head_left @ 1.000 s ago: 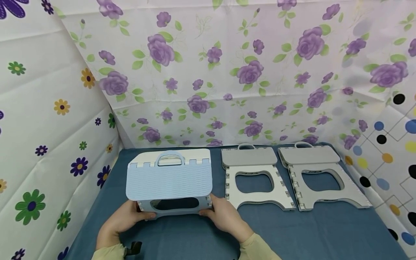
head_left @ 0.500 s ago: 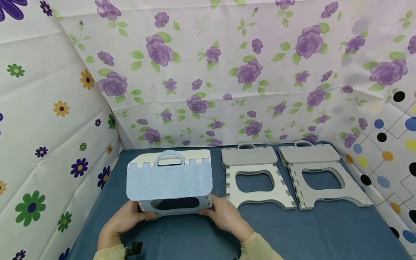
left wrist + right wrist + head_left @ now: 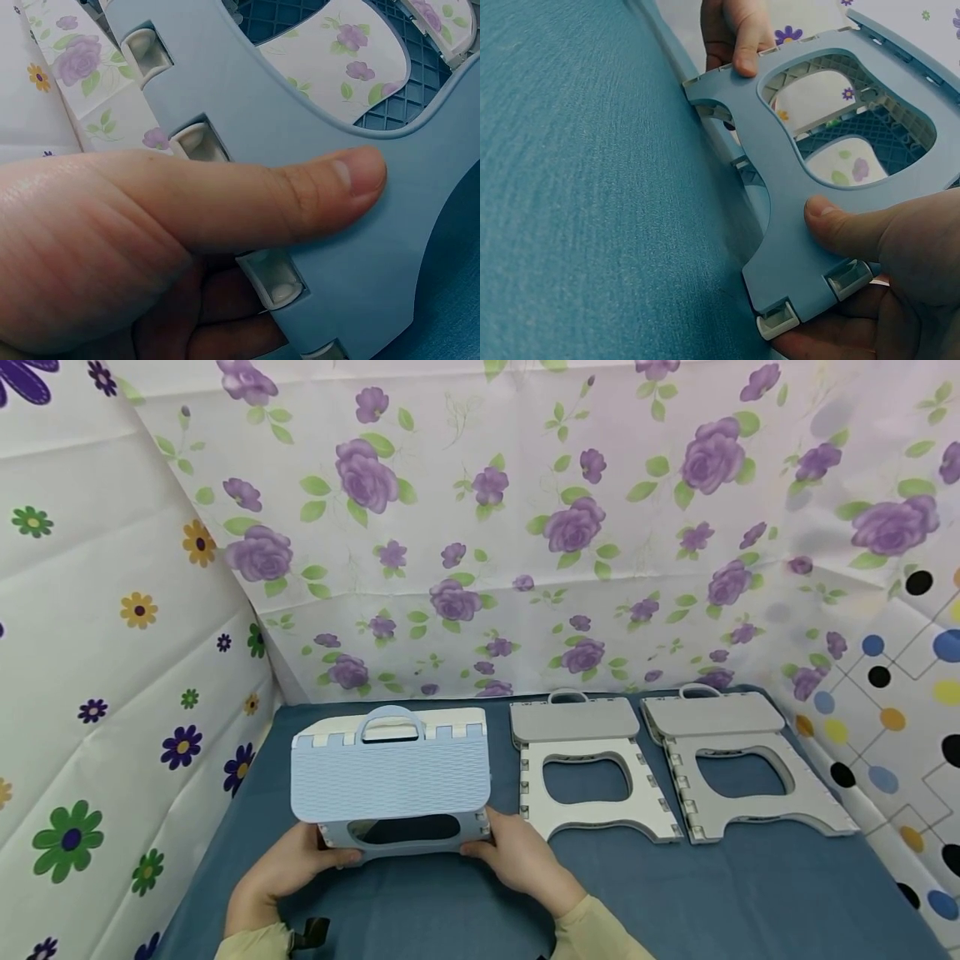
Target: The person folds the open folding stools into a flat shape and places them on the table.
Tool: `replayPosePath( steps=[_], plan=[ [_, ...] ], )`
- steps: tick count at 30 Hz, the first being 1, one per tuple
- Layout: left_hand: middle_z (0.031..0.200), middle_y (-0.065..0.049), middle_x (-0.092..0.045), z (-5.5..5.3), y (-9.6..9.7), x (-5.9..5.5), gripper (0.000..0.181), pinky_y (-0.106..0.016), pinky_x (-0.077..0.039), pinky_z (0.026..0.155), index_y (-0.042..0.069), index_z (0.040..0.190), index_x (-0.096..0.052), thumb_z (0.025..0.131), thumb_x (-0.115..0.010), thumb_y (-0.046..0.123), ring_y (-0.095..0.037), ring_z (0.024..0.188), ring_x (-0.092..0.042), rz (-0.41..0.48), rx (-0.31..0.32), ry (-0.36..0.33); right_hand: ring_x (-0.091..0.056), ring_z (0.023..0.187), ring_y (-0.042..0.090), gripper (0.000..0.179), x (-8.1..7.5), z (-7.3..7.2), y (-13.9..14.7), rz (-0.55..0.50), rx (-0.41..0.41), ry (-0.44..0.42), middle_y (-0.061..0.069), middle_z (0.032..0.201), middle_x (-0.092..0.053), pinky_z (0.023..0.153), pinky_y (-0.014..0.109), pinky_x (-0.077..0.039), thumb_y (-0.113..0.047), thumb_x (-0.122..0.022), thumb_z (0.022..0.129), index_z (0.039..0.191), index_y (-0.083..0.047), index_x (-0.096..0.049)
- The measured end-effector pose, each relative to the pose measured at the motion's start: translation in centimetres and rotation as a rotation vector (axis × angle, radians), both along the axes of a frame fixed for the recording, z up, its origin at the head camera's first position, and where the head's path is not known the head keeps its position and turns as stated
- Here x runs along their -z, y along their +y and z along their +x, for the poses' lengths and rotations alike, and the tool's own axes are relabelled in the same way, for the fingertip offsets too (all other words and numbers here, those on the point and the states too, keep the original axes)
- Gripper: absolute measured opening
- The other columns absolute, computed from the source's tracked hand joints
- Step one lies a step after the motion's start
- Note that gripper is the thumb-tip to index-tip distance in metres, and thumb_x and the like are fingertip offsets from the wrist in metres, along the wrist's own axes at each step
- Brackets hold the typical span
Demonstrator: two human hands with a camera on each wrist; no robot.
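Note:
A light-blue folding step stool [image 3: 390, 781] stands unfolded at the left of the table, its ridged top and carry handle showing. My left hand [image 3: 285, 864] grips its left side low down. In the left wrist view the left thumb [image 3: 300, 195] lies flat on the leg panel [image 3: 375, 187], with fingers curled behind its hinged edge. On the opposite side my right hand [image 3: 521, 860] holds the lower right edge. The right wrist view shows the right thumb [image 3: 840, 225] on the panel's front and fingers underneath. The stool's far legs are mostly hidden in the head view.
Two grey-and-white folding stools [image 3: 577, 722] [image 3: 716, 717] lie flattened side by side to the right, with their handles at the back. A blue cloth [image 3: 675, 902] covers the table. Printed sheets [image 3: 465, 527] wall in the back and both sides.

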State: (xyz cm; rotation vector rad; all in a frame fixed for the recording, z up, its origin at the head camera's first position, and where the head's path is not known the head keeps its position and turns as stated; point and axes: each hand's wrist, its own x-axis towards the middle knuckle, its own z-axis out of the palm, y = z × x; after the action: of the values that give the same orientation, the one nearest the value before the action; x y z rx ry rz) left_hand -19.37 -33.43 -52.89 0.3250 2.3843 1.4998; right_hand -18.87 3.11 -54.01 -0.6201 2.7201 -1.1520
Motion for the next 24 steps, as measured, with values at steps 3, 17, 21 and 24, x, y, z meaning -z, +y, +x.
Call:
replayPosePath(
  steps=[3,17,21,24],
  plan=[
    [0.157,-0.032,-0.034,-0.01,0.01,-0.01,0.093,-0.037,-0.052,0.069,0.008,0.162,-0.024,0.093,-0.086,0.014,-0.028,0.098,-0.059,-0.009,-0.002,-0.002,-0.073,0.093,0.011,0.044,-0.06,-0.02,0.02,-0.005,-0.001,-0.001,0.000,0.113,-0.079,0.078,0.039,-0.059,-0.039,-0.080,0.097,0.134,-0.019,-0.068],
    [0.150,-0.031,-0.040,0.13,0.18,-0.19,0.089,-0.037,-0.050,0.067,0.005,0.160,-0.026,0.095,-0.085,0.016,-0.025,0.089,-0.059,-0.029,-0.001,-0.017,-0.075,0.102,0.014,0.047,0.26,-0.03,-0.06,-0.011,0.006,-0.003,0.001,0.119,-0.079,0.084,0.042,-0.060,-0.037,-0.079,0.098,0.139,-0.018,-0.066],
    [0.147,-0.030,-0.042,0.11,0.29,-0.19,0.088,-0.037,-0.049,0.067,0.005,0.159,-0.026,0.095,-0.085,0.016,-0.026,0.091,-0.058,-0.031,-0.005,-0.021,-0.075,0.102,0.015,0.048,0.11,0.05,0.01,-0.020,0.002,-0.002,0.001,0.119,-0.079,0.084,0.042,-0.060,-0.037,-0.079,0.098,0.140,-0.018,-0.066],
    [0.148,-0.030,-0.041,0.07,0.28,-0.12,0.089,-0.037,-0.049,0.065,0.005,0.161,-0.025,0.095,-0.085,0.016,-0.026,0.088,-0.059,-0.030,-0.002,-0.016,-0.075,0.100,0.014,0.047,0.05,0.06,0.06,-0.024,0.001,-0.002,0.000,0.118,-0.079,0.083,0.041,-0.060,-0.038,-0.079,0.098,0.139,-0.019,-0.066]
  ],
)
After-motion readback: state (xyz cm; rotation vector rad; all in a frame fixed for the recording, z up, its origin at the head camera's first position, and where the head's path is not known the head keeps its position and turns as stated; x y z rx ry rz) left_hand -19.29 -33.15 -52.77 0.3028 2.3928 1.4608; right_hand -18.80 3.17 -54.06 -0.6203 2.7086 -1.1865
